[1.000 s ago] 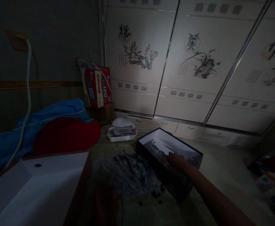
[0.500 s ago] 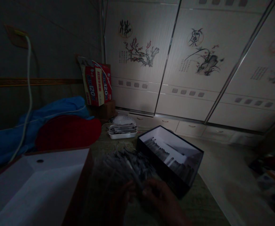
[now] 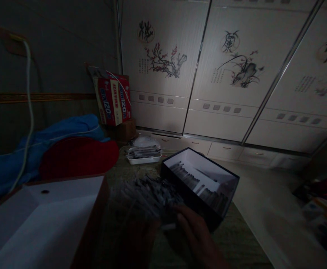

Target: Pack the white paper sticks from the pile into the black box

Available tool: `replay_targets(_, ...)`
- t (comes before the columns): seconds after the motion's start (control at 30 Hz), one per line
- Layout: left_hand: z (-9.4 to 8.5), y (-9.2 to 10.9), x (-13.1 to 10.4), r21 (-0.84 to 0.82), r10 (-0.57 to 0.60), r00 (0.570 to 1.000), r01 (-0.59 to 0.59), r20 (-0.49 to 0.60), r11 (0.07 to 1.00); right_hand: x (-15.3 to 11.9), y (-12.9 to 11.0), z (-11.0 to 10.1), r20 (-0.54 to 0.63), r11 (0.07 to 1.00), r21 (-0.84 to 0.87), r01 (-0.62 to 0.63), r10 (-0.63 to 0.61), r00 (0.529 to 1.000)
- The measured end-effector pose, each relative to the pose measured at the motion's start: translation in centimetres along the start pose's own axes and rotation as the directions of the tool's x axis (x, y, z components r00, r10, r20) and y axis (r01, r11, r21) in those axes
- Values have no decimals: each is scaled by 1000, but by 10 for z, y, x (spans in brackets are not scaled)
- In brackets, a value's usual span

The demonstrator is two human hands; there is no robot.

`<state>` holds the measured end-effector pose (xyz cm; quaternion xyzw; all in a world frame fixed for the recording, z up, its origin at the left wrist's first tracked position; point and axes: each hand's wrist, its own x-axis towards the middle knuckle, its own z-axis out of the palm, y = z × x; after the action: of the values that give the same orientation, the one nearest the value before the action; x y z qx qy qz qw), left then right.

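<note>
A heap of thin, pen-like sticks (image 3: 149, 192) lies on the dark table. At its near edge is my left hand (image 3: 145, 233), very dark and blurred, its fingers hard to make out. My right hand (image 3: 193, 229) is closed beside it, fingers bent around something I cannot make out. A small pale end (image 3: 169, 226) shows between the two hands. To the right of the heap, a black box with a white inside (image 3: 201, 168) holds rows of similar sticks. Beyond the heap, a white tray (image 3: 145, 160) is filled with more of them.
A large red-edged box, white inside (image 3: 54, 220), stands at the near left. Behind it lie a red cushion-like thing (image 3: 79, 157) and blue cloth (image 3: 65, 127). A red carton (image 3: 113, 101) stands at the back, before the sliding doors (image 3: 163, 116).
The long stick between my hands has tilted down, and only a pale end shows now. My hands have moved slightly lower, and the view has shifted a little.
</note>
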<state>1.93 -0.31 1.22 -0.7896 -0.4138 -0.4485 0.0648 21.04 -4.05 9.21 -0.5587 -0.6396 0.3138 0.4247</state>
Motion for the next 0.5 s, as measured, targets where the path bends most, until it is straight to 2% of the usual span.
replay_targets(0.03,-2,0,4,60,79,997,-80,19,995,2,-8,-6,109,999,-45,7,-3,994)
replay_targets(0.1,-5,0,10,136,213,976,-218,52,966,6,-17,-12,328,992,-126,-4,45,944)
replay_targets(0.17,-9,1,14,161,308,949,-314,58,936,8,-14,-13,459,984,-181,-2,86,884)
replay_targets(0.3,-15,8,22,165,412,911,-407,4,899,12,3,-11,610,983,-167,81,38,792)
replay_targets(0.37,-16,11,27,137,496,868,-490,-10,861,12,6,-11,659,986,-128,103,7,753)
replay_targets(0.43,-14,12,27,98,540,841,-535,-30,839,10,3,-12,676,988,-101,115,-16,736)
replay_targets(0.5,-9,13,22,79,513,858,-510,-24,857,7,-1,-15,663,988,-94,120,-27,748)
